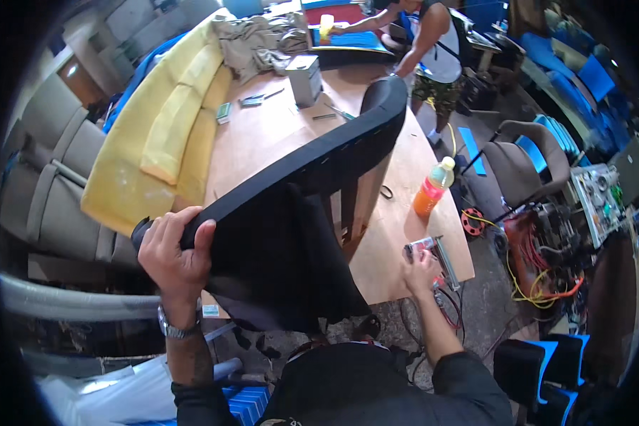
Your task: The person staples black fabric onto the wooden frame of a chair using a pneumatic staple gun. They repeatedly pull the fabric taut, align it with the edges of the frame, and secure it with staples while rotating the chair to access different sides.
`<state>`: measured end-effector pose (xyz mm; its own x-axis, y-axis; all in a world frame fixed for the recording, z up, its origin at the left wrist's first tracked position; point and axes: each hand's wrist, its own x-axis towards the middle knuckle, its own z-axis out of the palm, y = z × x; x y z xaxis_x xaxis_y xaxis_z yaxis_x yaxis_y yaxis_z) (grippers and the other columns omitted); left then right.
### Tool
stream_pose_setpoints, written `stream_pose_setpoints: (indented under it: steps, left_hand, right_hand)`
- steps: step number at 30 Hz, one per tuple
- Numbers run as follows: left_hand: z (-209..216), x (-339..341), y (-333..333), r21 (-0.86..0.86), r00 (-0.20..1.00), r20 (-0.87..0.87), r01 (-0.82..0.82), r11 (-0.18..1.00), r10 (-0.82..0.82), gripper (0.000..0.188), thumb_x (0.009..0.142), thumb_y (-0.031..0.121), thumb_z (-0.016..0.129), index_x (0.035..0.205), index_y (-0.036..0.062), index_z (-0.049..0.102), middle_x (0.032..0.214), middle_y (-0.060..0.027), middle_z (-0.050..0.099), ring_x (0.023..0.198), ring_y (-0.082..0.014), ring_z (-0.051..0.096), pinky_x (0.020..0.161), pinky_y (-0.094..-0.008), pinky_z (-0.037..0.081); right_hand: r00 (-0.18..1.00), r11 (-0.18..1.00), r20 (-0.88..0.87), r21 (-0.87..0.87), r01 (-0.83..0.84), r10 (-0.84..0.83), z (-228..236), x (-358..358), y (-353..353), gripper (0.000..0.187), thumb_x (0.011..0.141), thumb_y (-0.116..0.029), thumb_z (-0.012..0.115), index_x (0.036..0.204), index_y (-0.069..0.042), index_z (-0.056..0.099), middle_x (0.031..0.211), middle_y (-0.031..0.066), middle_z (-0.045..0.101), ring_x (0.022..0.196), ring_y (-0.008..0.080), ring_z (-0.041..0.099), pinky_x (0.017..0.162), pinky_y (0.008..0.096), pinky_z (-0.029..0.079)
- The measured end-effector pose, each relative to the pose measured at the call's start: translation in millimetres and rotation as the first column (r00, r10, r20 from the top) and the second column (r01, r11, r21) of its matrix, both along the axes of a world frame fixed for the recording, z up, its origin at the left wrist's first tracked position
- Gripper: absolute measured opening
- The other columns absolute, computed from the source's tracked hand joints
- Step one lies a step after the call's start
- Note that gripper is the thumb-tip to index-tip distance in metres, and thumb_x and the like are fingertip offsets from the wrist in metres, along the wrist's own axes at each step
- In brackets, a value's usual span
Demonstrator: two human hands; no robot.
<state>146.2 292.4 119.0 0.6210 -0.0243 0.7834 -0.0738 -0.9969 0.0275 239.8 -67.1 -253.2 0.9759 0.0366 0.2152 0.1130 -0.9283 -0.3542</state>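
A long curved frame covered in black fabric [277,248] stands tilted over the wooden table. Staples dot its edge, and loose cloth hangs toward me. My left hand [174,245] is closed around its near left end, thumb on the front side. Over at the table's right front corner, my right hand [422,270] is wrapped around the grip of a staple gun [447,261], which rests on or just above the tabletop. Just beyond the gun stands a bottle of orange drink [430,193]. A small black ring [386,192] lies left of the bottle.
Yellow foam cushioning [121,167] lines the table's [263,135] left side. A pale box [304,80] and small packs stand farther back. Another person [439,42] works at the far end. A brown chair [522,160], hoses and yellow cords occupy the floor to the right.
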Motion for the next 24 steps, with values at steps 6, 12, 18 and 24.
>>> stream_pose_setpoints:
  steps: [6,12,18,24]
  left_hand:
    - [-2.9,-8.3,9.2,0.072,1.000,0.017,-0.001,0.997,0.000,0.030,0.078,0.034,0.070,0.080,0.0041,0.064,0.070,-0.0098,0.061,0.065,-0.0276,0.059,0.061,-0.0352,0.044]
    - [-10.2,-45.1,87.1,-0.055,0.993,0.005,0.117,0.992,-0.117,0.030,0.080,0.031,0.065,0.080,0.0010,0.062,0.069,-0.0106,0.060,0.064,-0.0276,0.056,0.061,-0.0346,0.043]
    - [-19.0,-70.4,135.0,-0.112,0.981,-0.018,0.189,0.976,-0.192,0.038,0.081,0.038,0.061,0.082,-0.0004,0.061,0.074,-0.0112,0.059,0.068,-0.0267,0.054,0.063,-0.0342,0.042]
    - [-5.5,-88.9,124.4,-0.191,0.991,-0.051,0.114,0.975,-0.126,0.032,0.083,0.032,0.061,0.091,0.0004,0.059,0.088,-0.0108,0.058,0.083,-0.0248,0.052,0.076,-0.0350,0.041]
  right_hand:
    - [0.681,0.545,-0.144,0.725,-0.421,0.718,160.6,-59.7,156.0,0.063,0.081,-0.026,0.068,0.129,0.005,0.042,0.120,0.0200,0.055,0.115,0.0259,0.050,0.100,0.0344,0.037]
    - [0.281,0.434,-0.389,0.893,-0.118,0.877,175.7,-50.8,95.0,0.060,0.078,-0.031,0.073,0.121,0.005,0.051,0.116,0.0143,0.059,0.111,0.0202,0.053,0.097,0.0332,0.039]
    - [0.497,0.412,-0.140,0.765,-0.495,0.857,286.9,-31.7,33.8,0.020,0.076,-0.011,0.074,0.091,0.000,0.067,0.080,0.0056,0.066,0.074,0.0109,0.060,0.065,0.0254,0.047]
    - [0.521,0.504,-0.103,0.467,-0.727,0.847,354.4,38.7,9.6,0.025,0.067,-0.013,0.080,0.068,-0.004,0.057,0.071,0.0016,0.061,0.069,0.0078,0.056,0.062,0.0242,0.042]
